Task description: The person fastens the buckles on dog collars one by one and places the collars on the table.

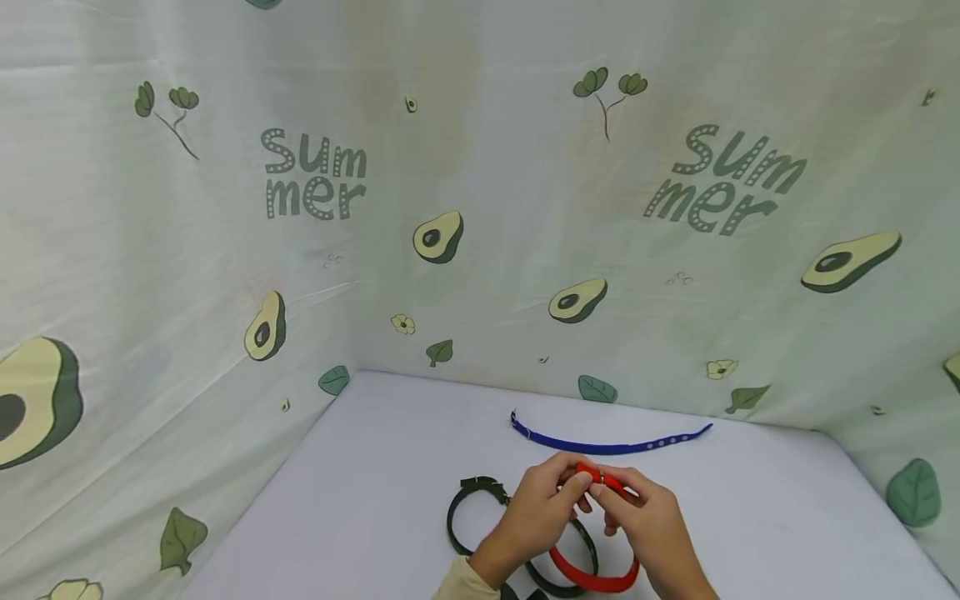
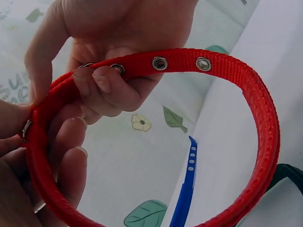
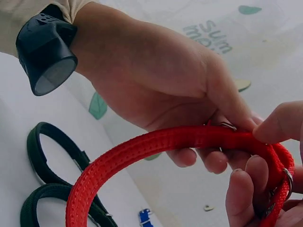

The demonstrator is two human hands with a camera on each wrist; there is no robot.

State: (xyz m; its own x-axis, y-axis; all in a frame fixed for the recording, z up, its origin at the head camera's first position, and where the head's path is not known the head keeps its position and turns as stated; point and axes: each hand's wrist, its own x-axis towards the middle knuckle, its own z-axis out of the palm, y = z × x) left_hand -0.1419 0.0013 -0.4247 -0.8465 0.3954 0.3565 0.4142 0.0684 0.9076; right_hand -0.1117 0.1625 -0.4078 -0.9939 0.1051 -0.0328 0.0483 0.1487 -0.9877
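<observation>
A red collar with metal eyelets hangs in a loop below both hands. My left hand pinches its upper part between thumb and fingers. Close against it, my right hand also grips the red strap, thumbs nearly meeting. In the left wrist view the red collar shows its row of eyelets and a metal ring at the left edge, by the fingers. The right wrist view shows the strap doubled over at a metal ring; fingers partly hide the buckle area.
Behind the hands a blue collar lies stretched out on the white table. Dark green collars lie looped beneath the hands. A printed curtain surrounds the table's back and sides.
</observation>
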